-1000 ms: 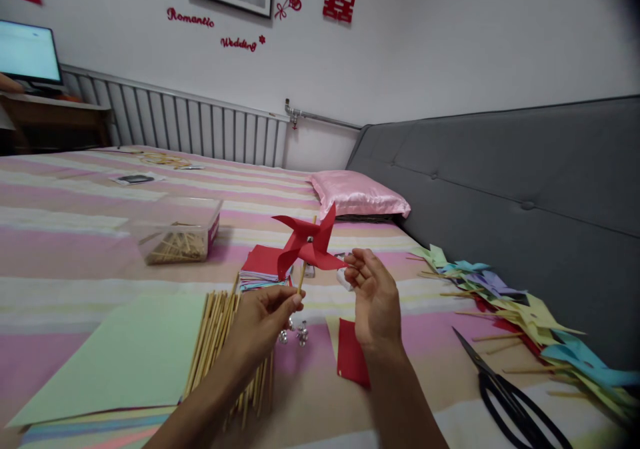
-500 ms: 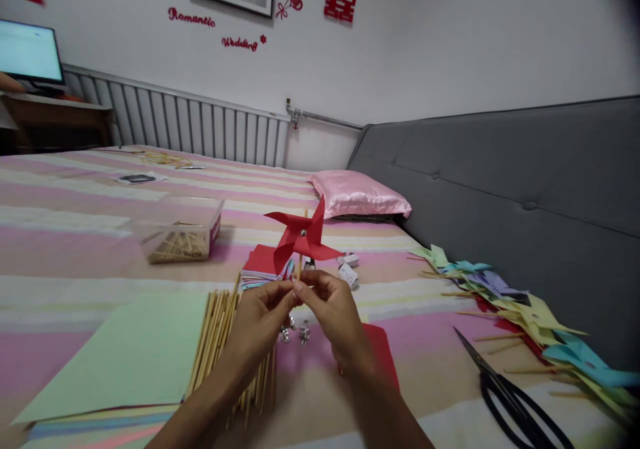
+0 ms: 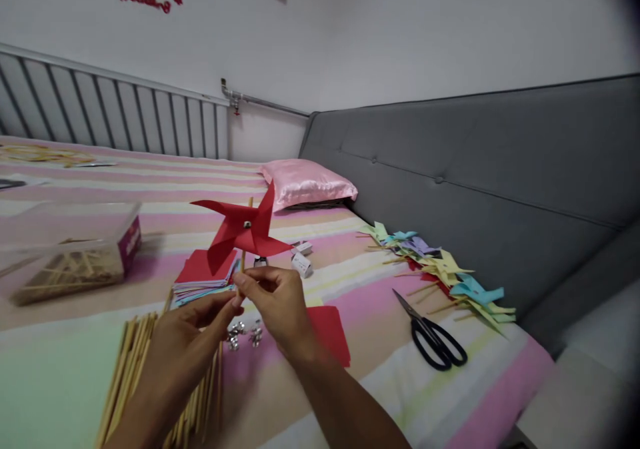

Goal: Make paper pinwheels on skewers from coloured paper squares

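A red paper pinwheel point(image 3: 240, 230) on a thin wooden stick stands upright above the striped bed. My right hand point(image 3: 276, 302) pinches the stick just below the paper blades. Beside it, my left hand point(image 3: 186, 341) has thumb and fingers close to the stick's lower end, loosely curled and apart; whether it still touches the stick I cannot tell. Small silver pins point(image 3: 245, 334) lie on the bed under the hands. A red paper square point(image 3: 327, 332) lies under my right wrist.
A bundle of wooden sticks point(image 3: 131, 369) and a stack of coloured paper point(image 3: 203, 279) lie at left. A clear box of sticks point(image 3: 70, 252) stands further left. Black scissors point(image 3: 433, 334) and a row of finished pinwheels point(image 3: 440, 269) lie by the grey headboard point(image 3: 475, 169). A pink pillow point(image 3: 307, 182) sits behind.
My right hand came from the pinwheel's blade down to the stick and took hold of it. The view has swung to the right, so everything sits further left.
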A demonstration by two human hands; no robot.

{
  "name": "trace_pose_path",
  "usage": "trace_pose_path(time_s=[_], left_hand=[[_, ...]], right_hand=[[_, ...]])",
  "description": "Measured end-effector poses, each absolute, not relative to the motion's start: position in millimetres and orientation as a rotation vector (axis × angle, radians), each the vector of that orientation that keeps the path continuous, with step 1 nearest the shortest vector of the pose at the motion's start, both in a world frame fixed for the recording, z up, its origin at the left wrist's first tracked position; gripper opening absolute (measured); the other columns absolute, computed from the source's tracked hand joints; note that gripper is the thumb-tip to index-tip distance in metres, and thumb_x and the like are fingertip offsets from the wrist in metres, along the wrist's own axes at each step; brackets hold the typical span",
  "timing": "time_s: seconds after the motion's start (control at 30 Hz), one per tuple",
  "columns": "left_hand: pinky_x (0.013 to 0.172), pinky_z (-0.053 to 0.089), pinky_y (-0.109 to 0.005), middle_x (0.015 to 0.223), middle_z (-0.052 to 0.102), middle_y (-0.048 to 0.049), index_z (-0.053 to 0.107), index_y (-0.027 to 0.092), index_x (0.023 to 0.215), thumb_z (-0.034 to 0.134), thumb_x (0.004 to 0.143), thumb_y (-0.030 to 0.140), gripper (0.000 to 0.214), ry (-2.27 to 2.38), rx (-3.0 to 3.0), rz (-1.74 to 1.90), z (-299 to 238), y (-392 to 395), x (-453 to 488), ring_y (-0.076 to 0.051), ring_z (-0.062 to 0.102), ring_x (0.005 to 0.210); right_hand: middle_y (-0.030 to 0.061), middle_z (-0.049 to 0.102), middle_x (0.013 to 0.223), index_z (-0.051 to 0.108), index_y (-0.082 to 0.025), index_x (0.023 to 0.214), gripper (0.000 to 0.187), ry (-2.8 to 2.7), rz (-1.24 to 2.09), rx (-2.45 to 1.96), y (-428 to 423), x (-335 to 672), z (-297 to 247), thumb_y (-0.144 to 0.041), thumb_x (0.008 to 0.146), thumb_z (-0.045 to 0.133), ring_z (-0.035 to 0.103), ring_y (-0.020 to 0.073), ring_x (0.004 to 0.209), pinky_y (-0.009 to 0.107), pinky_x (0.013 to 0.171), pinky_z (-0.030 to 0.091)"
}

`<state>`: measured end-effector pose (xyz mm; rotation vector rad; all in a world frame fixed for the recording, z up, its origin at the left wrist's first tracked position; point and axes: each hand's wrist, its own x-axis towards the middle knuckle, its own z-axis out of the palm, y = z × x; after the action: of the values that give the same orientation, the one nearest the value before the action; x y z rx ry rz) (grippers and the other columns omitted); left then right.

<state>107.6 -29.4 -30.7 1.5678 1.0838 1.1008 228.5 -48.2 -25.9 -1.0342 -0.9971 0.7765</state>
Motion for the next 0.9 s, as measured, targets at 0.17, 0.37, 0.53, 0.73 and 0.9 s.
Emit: trace_pose_path(time_s=[0.17,0.37,0.53,0.73,0.9], left_hand=[[0.054,0.042,-0.023,0.070,0.070,-0.0018,0.072,0.019,0.088,0.067,0.068,0.049,0.036,1.145,1.626,1.100,-35,-24,103,-0.016,0.054,0.059],[0.050,0.043,-0.022,0.067,0.067,-0.0003,0.070,0.018,0.086,0.062,0.072,0.051,0.038,1.166,1.725,1.146,-36,-25,100,-0.014,0.054,0.053],[0.048,0.043,-0.022,0.061,0.066,-0.0005,0.070,0.016,0.084,0.056,0.077,0.050,0.038,1.179,1.819,1.182,-30,-33,102,-0.013,0.054,0.049],[0.055,0.047,-0.026,0.081,0.072,-0.0046,0.066,0.017,0.103,0.057,0.079,0.048,0.041,1.120,1.917,1.109,-22,-40,103,-0.017,0.063,0.063],[0.057,0.048,-0.028,0.075,0.071,-0.0024,0.067,0.019,0.097,0.055,0.083,0.039,0.027,1.188,2.265,1.172,-27,-78,87,-0.015,0.063,0.057]], right_hand=[[0.0046,0.069,0.064,0.074,-0.015,0.078,0.026,-1.033,0.834,-1.072,-46,226,-29,-0.039,0.067,0.071,0.065,0.0185,0.061,0.028,0.057,0.050],[0.0039,0.067,0.060,0.073,-0.014,0.070,0.019,-1.069,0.812,-1.045,-49,222,-23,-0.032,0.071,0.067,0.063,0.0172,0.056,0.026,0.052,0.048],[0.0033,0.067,0.060,0.073,-0.014,0.069,0.019,-1.097,0.757,-1.047,-54,220,-21,-0.031,0.072,0.067,0.061,0.0160,0.055,0.025,0.052,0.047],[0.0019,0.068,0.066,0.069,-0.015,0.071,0.018,-0.998,0.708,-1.057,-53,225,-22,-0.032,0.075,0.066,0.060,0.0114,0.054,0.021,0.051,0.044],[0.0025,0.071,0.068,0.062,-0.015,0.076,0.026,-0.808,0.718,-1.059,-51,231,-22,-0.041,0.073,0.067,0.065,0.0118,0.052,0.017,0.043,0.039]])
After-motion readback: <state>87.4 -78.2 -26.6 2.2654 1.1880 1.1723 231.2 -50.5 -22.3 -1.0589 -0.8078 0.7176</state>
